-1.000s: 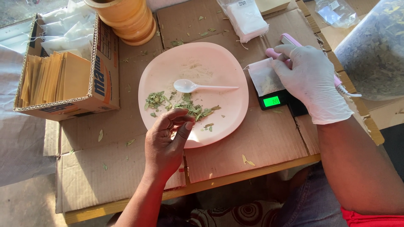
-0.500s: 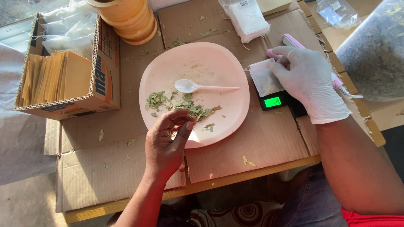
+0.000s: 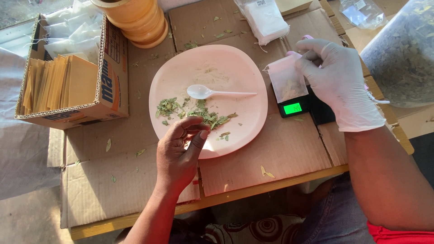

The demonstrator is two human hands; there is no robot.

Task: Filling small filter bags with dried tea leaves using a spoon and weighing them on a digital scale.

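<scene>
While the gloved right hand (image 3: 340, 86) pinches the small white paper sachet (image 3: 285, 81) by its top edge above the black pocket scale (image 3: 298, 108), the bare left hand (image 3: 178, 156) presses its fingertips (image 3: 199, 129) together at the near rim of the round pink plastic plate (image 3: 244, 68).

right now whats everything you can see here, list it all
plate: one, pale pink, middle of the table
spoon: one, white plastic, lying on the plate
dried leaves: a loose pile, green, on the plate's near half
small bag: one, white translucent, over the scale, some leaf inside
pocket scale: one, black with lit green display, right of the plate
cardboard box: one, brown, far left, holding tan envelopes and white bags
round wooden container: one, yellow-brown, top
big clear sack of leaves: one, far right
left hand: bare, fingertips pinched at the plate's near edge
right hand: white glove, its grip on the small bag's edge
</scene>
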